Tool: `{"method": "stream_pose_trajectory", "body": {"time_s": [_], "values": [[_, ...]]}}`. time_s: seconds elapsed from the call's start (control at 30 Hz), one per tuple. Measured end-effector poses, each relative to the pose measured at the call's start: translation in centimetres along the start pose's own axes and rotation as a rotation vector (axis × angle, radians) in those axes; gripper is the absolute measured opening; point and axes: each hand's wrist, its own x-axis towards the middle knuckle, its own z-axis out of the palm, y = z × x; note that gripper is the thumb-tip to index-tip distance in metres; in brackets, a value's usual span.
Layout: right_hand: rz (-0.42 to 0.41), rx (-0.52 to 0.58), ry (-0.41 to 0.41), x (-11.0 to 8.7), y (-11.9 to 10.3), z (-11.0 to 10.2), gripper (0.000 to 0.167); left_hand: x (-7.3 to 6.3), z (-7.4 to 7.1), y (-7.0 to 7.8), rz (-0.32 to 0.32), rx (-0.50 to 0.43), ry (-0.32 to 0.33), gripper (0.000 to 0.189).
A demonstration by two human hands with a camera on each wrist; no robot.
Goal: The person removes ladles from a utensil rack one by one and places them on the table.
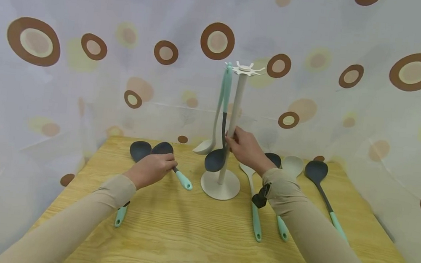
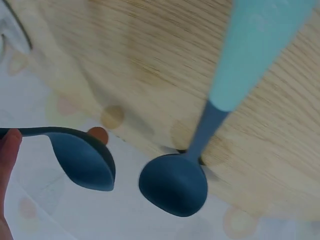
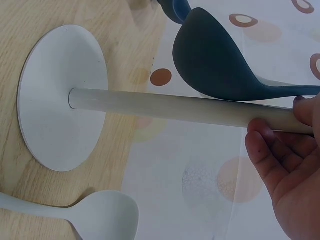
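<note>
My left hand (image 1: 153,168) pinches a dark ladle (image 1: 163,147) by its slim neck, its mint handle slanting down to the right. A second dark ladle (image 2: 175,185) lies just left of it, partly hidden by that hand in the head view. My right hand (image 1: 246,150) grips the pole of a white utensil stand (image 3: 165,107) about midway up, thumb and fingers around it. From the hooks on the stand's left hang a white ladle (image 1: 204,147) and a dark ladle (image 1: 214,160), both by mint handles. The dark bowl hangs close beside the pole.
Right of the stand's round base (image 1: 212,186) lie a white utensil (image 3: 110,215), a dark-headed one (image 1: 273,158), a white turner-like one (image 1: 292,165) and a dark one (image 1: 316,171). My right forearm covers parts of them. A patterned curtain (image 1: 184,82) rises behind the wooden table (image 1: 170,237).
</note>
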Motion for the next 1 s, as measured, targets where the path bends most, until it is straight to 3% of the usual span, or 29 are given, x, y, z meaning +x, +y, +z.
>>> {"method": "stream_pose_trajectory", "body": {"time_s": [0.2, 0.4, 0.7, 1.0], "values": [[0.004, 0.001, 0.007, -0.3, 0.1, -0.1, 0.019, -0.5, 1.5, -0.6, 0.055, 0.113, -0.109, 0.016], [-0.011, -0.007, 0.017, -0.2, 0.3, -0.1, 0.017, -1.0, 3.0, -1.1, 0.071, 0.144, -0.221, 0.016], [-0.023, -0.004, 0.024, 0.0, 0.3, 0.0, 0.018, -1.1, 3.8, -1.1, 0.096, 0.217, -0.240, 0.011], [-0.012, 0.001, 0.022, 0.2, 0.4, 0.1, 0.017, -1.8, 4.1, -1.1, 0.085, 0.233, -0.335, 0.008]]}}
